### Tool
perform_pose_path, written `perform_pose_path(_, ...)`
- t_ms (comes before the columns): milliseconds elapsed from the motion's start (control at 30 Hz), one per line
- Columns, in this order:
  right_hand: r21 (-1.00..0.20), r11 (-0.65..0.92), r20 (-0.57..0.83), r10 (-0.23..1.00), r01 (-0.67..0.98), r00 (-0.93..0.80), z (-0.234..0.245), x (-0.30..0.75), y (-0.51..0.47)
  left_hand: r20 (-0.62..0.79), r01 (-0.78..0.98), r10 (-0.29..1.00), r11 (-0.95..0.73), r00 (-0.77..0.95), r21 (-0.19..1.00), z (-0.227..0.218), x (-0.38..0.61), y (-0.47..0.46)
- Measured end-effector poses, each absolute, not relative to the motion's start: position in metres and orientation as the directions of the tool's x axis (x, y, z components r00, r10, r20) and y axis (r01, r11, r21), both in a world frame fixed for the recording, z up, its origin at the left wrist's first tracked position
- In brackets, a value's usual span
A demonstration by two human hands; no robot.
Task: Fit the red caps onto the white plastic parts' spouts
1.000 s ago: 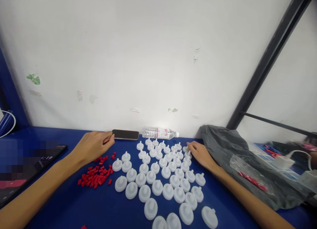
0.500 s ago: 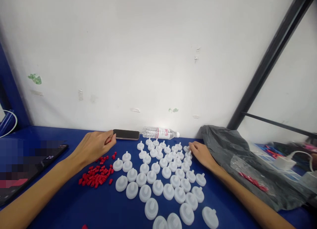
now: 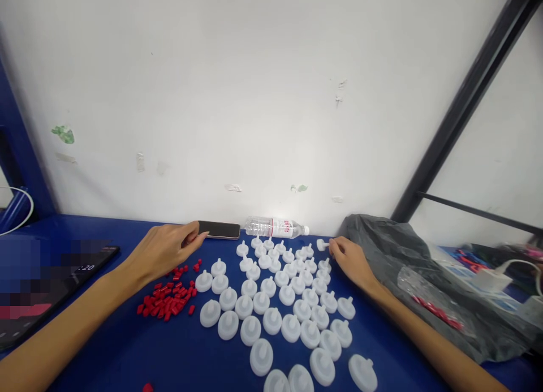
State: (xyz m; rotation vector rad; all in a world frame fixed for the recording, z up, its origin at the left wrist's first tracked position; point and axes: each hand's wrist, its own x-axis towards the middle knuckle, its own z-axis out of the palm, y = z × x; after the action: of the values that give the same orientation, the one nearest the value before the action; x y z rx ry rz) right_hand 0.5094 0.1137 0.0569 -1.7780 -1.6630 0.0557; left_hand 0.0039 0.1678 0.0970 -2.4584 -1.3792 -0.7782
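My right hand (image 3: 350,262) pinches the stem of a white round plastic cap (image 3: 321,245), lifted on its side at the right edge of the spread. Several more white caps (image 3: 272,321) with central stems lie below and to its left, stems up. My left hand (image 3: 169,248) is closed, fingers curled and thumb forward, above the far edge of a pile of small red plastic pieces (image 3: 167,301). Anything inside its fingers is hidden. Its thumb tip overlaps the near edge of a dark phone (image 3: 218,229) in the view.
A clear bottle (image 3: 278,227) lies along the white wall. At the left is a large phone or tablet (image 3: 72,284). A grey plastic bag (image 3: 382,245) and a clear bag of red pieces (image 3: 436,307) lie at the right, near a white charger (image 3: 491,279).
My right hand has lifted a white cap from the far right of the group and tipped it sideways. My left thumb has stretched forward; the red bit seen at those fingers is out of sight.
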Motion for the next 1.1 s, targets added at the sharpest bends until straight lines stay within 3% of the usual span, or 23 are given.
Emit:
perform_pose_path(200,-0.653,0.115,0.497,0.811,0.749,0.309,0.07,0.502,0.101,0.538,0.833,0.716,-0.551,0.445,0.044,0.102,0.007,0.163)
perform_pose_path(367,-0.755,0.156,0.481,0.792,0.637,0.376,0.073,0.497,0.098,0.496,0.878,0.765,-0.478,0.41,0.012,0.105,0.011,0.16)
perform_pose_path(667,-0.882,0.165,0.37,0.825,0.442,0.428,0.067,0.497,0.102,0.397,0.926,0.847,-0.377,0.355,-0.024,0.113,0.016,0.153)
perform_pose_path(1100,-0.987,0.158,0.132,0.899,-0.029,0.418,0.065,0.506,0.114,0.378,0.903,0.836,-0.429,0.397,0.001,0.109,0.019,0.153)
